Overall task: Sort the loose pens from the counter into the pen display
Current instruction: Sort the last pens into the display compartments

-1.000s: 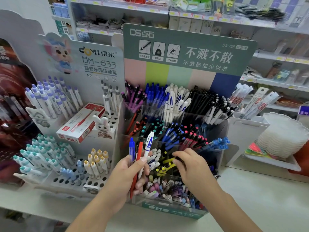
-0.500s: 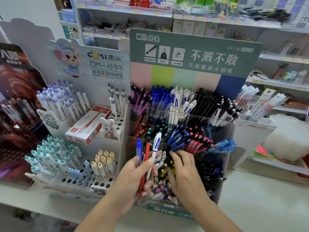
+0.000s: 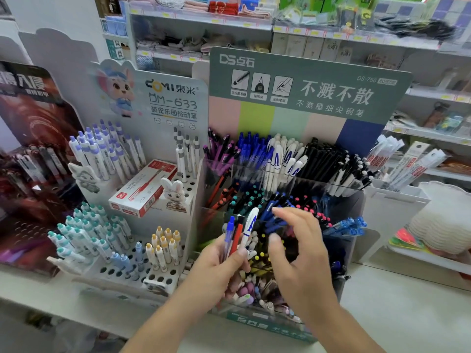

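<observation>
1. Nearest the camera, the left hand (image 3: 216, 266) gripped a small bundle of loose pens upright: a blue pen (image 3: 228, 235), a red pen (image 3: 236, 239) and a white pen marked "A" (image 3: 249, 225). The same three had been in that grip a second before, so none of them had been placed yet.
2. Just beside it, the right hand (image 3: 298, 253) had come up out of the front compartment, where its fingers had been down among the pens half a second earlier. It now hovered above the middle rows with fingers loosely spread, holding nothing.
3. Behind both hands stood the pen display (image 3: 285, 184), its tiers grouped by colour.
4. Judging from this, one pen had probably just been dropped in, and the free hand was ready to take the next from the bundle.
</observation>
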